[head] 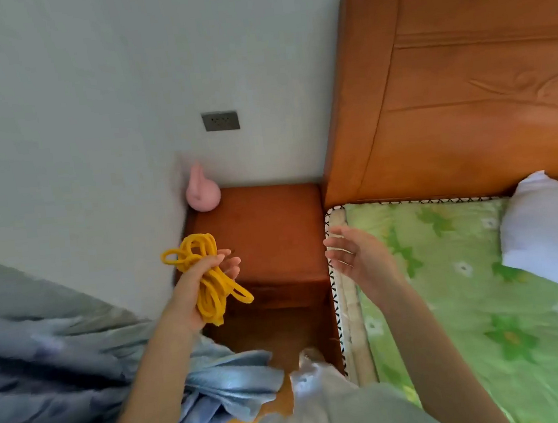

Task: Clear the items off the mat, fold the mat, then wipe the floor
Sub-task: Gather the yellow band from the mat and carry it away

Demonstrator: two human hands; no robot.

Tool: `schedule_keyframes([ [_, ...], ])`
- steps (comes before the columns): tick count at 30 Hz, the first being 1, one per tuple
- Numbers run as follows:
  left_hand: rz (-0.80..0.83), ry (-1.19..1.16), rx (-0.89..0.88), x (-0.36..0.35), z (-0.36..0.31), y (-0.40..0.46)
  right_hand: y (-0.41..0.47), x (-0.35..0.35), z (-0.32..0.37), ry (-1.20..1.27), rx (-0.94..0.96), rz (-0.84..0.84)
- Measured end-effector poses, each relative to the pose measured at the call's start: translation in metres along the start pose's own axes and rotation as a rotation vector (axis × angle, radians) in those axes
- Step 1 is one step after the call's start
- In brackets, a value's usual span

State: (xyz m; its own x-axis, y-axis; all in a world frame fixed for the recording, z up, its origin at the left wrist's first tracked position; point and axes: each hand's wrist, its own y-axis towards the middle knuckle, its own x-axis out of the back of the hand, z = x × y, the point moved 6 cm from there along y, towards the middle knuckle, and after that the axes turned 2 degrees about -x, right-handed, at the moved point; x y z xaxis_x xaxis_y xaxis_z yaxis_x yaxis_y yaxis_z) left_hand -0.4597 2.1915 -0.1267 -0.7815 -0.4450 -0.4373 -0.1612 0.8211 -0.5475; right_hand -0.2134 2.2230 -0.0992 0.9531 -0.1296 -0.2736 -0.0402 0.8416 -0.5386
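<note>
While left hand (205,281) grips rope (205,277)

A brown wooden bedside cabinet (267,240) stands in the corner, left of the green flower-patterned bed mattress (467,281). A pink rounded rabbit-eared lamp (201,193) sits on its back-left corner. A white pillow (555,234) lies on the mattress, before the wooden headboard (464,88).
</note>
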Motion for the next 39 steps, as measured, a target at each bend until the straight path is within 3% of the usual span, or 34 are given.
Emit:
schedule_keyframes([
  [8,-0.203,-0.007,-0.052,0.015,-0.018,0.084,0.101,-0.025,0.046,-0.075,-0.097,0.113],
  [18,-0.430,0.071,0.082,0.064,-0.018,0.175,0.192,-0.067,0.064,-0.150,-0.153,0.118],
  [25,-0.407,0.223,0.199,0.083,-0.020,0.240,0.227,-0.090,0.039,-0.176,-0.210,0.070],
  [30,-0.494,0.292,0.198,0.109,-0.024,0.271,0.250,-0.114,0.012,-0.179,-0.259,0.036],
  [39,-0.505,0.590,0.220,0.148,-0.038,0.321,0.300,-0.143,-0.018,-0.134,-0.329,0.007],
])
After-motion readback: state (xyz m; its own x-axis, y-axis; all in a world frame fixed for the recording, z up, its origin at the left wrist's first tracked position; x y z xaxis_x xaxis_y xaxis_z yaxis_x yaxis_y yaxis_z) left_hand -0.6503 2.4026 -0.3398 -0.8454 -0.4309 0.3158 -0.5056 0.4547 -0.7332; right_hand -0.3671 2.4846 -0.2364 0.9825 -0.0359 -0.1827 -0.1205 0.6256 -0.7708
